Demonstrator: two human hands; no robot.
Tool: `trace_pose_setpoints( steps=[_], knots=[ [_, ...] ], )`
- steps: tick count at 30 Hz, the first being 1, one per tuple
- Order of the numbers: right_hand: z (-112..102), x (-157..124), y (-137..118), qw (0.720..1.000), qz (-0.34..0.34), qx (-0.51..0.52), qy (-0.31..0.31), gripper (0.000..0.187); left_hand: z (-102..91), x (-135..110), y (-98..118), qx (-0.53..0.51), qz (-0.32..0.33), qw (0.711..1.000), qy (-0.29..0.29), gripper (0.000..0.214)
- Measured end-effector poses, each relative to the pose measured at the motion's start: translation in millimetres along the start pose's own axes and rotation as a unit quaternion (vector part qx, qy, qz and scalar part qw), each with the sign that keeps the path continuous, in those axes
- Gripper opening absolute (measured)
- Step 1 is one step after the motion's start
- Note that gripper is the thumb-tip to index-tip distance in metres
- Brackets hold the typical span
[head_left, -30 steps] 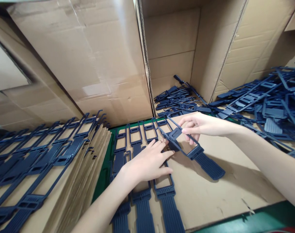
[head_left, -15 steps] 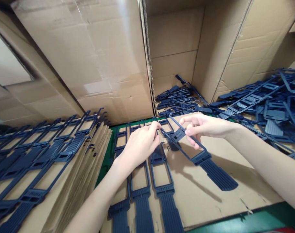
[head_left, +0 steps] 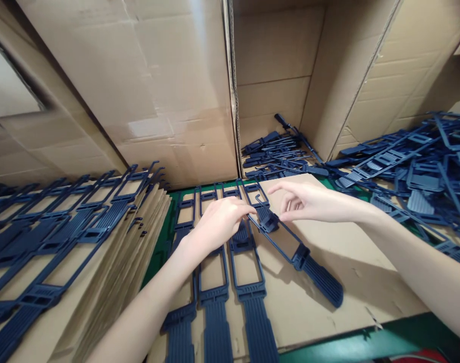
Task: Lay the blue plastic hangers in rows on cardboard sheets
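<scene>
A long dark-blue plastic strap part (head_left: 301, 257) lies slanted over a flat cardboard sheet (head_left: 328, 302). My right hand (head_left: 309, 201) pinches its upper buckle end between thumb and fingers. My left hand (head_left: 218, 222) is curled, its fingertips meeting the same end of the part. To the left of that part, three more blue strap parts (head_left: 248, 282) lie side by side on the sheet, under my left forearm.
At the left, a stack of cardboard sheets (head_left: 112, 282) carries rows of blue parts. A loose heap of blue parts (head_left: 415, 166) fills the right and runs into an open carton (head_left: 275, 80) at the back. Tall carton walls stand behind. Green table surface (head_left: 366, 343) shows in front.
The held part has come down from a raised slant to lie lower on the sheet. My left hand rose from lying flat on the sheet to the part's upper end.
</scene>
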State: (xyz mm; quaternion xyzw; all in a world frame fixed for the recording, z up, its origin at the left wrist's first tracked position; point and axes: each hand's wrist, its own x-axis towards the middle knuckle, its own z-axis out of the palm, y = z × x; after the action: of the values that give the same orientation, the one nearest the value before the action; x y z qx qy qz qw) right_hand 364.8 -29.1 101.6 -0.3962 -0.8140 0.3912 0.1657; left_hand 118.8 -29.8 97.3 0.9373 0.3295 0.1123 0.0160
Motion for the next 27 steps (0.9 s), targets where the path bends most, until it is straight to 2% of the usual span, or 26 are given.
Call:
trace_pose_setpoints(
  steps=[1, 3, 6, 10, 15, 19, 27],
  knots=[
    [0.4, -0.5, -0.3, 1.000, -0.006, -0.010, 0.006, 0.057, -0.2, -0.1, -0.4, 0.002, 0.006, 1.000, -0.006, 0.041],
    [1.6, -1.2, -1.3, 1.000, -0.021, -0.013, -0.020, 0.061, -1.1, -0.6, -0.9, -0.002, 0.014, 1.000, -0.014, 0.040],
    [5.0, -0.5, -2.8, 0.996, -0.031, -0.041, -0.078, 0.048, -3.2, -0.9, -0.7, -0.012, 0.024, 0.999, -0.032, 0.042],
    [10.5, 2.9, -3.4, 0.991, -0.040, -0.082, -0.094, 0.032, -4.5, 0.0, 0.6, -0.022, 0.050, 0.998, -0.041, 0.042],
    [14.3, 4.6, -2.8, 0.993, -0.044, -0.043, -0.097, 0.025, -3.5, 1.1, 2.9, -0.040, 0.064, 0.997, -0.021, 0.041],
    [17.1, 3.4, -4.2, 0.990, -0.020, 0.020, -0.139, 0.032, -3.1, 1.3, 3.8, -0.044, 0.077, 0.996, -0.031, 0.044],
    [30.3, 0.9, -13.0, 0.997, -0.002, 0.026, -0.074, 0.023, -6.7, -0.7, 5.0, -0.040, 0.061, 0.997, -0.013, 0.044]
  ],
)
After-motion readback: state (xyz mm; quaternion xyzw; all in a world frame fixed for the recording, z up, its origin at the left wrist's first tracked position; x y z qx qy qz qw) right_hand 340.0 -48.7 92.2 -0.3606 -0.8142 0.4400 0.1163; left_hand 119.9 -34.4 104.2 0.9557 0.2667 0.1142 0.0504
